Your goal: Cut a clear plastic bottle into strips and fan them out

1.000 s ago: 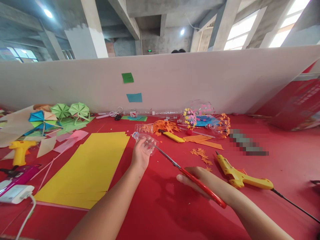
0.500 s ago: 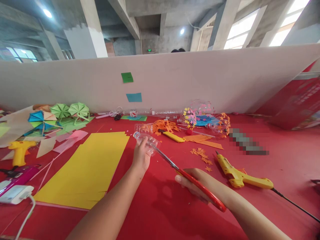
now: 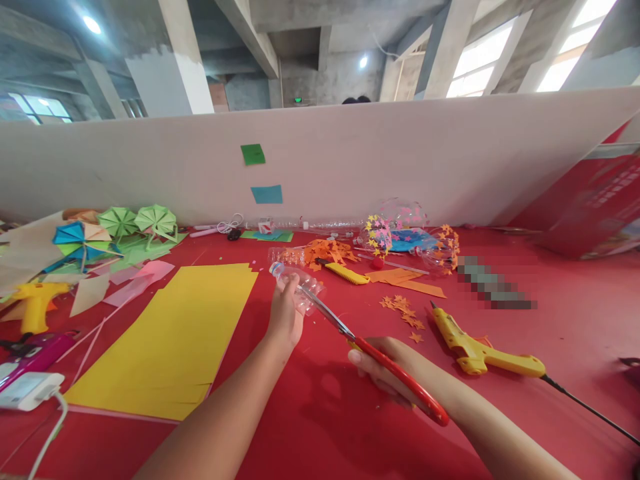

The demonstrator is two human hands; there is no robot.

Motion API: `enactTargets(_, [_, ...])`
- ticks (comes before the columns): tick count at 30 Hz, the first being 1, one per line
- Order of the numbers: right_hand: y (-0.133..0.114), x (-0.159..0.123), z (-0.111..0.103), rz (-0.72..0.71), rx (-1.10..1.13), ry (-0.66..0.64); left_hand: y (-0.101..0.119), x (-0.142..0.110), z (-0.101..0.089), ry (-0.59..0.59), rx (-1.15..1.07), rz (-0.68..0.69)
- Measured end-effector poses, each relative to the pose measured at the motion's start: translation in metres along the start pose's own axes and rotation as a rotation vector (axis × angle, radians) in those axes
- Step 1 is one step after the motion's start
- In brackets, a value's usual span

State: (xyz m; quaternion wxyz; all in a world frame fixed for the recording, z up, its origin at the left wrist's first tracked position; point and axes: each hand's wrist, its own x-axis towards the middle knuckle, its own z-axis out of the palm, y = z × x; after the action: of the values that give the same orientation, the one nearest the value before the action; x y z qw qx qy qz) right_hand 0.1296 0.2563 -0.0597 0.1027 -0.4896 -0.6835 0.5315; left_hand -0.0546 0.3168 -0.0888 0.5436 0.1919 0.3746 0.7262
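My left hand (image 3: 287,310) is closed around a clear plastic bottle piece (image 3: 313,287), whose neck points to the upper left. In my right hand (image 3: 385,367) are scissors with red handles (image 3: 400,377). Their metal blades (image 3: 325,310) reach to the cut, open side of the bottle piece; whether plastic lies between the blades I cannot tell. Just beyond sit orange paper scraps (image 3: 330,252) and a yellow utility knife (image 3: 347,272). Small orange paper stars (image 3: 403,310) lie to the right of the blades.
Yellow paper sheets (image 3: 175,333) lie on the left. A yellow glue gun (image 3: 480,350) with its cord lies at right, another glue gun (image 3: 37,303) at far left. Star-covered plastic pieces (image 3: 377,237) and folded paper umbrellas (image 3: 155,223) stand near the white partition (image 3: 350,160).
The bottle piece has shifted slightly to the right and turned a little in my left hand. The scissors have barely moved, and their blades now overlap more of the piece.
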Motion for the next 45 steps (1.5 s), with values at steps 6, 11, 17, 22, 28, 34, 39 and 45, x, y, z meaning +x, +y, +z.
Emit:
enactTargets(6, [-0.001, 0.000, 0.000, 0.004, 0.001, 0.007, -0.002, -0.001, 0.000, 0.004, 0.002, -0.020])
enactTargets(11, [0.003, 0.002, 0.001, -0.006, -0.021, 0.016, -0.004, 0.000, -0.002, -0.004, 0.000, -0.026])
enactTargets(17, [0.006, 0.004, 0.005, 0.001, 0.022, 0.050, -0.002, 0.000, -0.001, 0.013, 0.016, -0.021])
enactTargets(22, [-0.001, 0.005, 0.008, 0.081, 0.000, 0.058, -0.001, 0.003, -0.002, 0.037, 0.023, -0.011])
enactTargets(28, [-0.003, 0.009, 0.012, 0.100, 0.030, 0.070, -0.002, 0.005, -0.002, 0.058, 0.041, -0.002])
enactTargets(34, [0.002, 0.010, 0.014, 0.028, 0.082, 0.070, -0.002, 0.004, -0.002, 0.063, 0.095, 0.031])
enactTargets(39, [0.006, 0.009, 0.013, -0.025, 0.103, 0.052, -0.003, -0.002, 0.001, -0.005, 0.091, 0.083])
enactTargets(45, [0.007, 0.012, 0.017, 0.016, 0.157, 0.065, -0.009, 0.001, -0.003, 0.014, 0.144, 0.090])
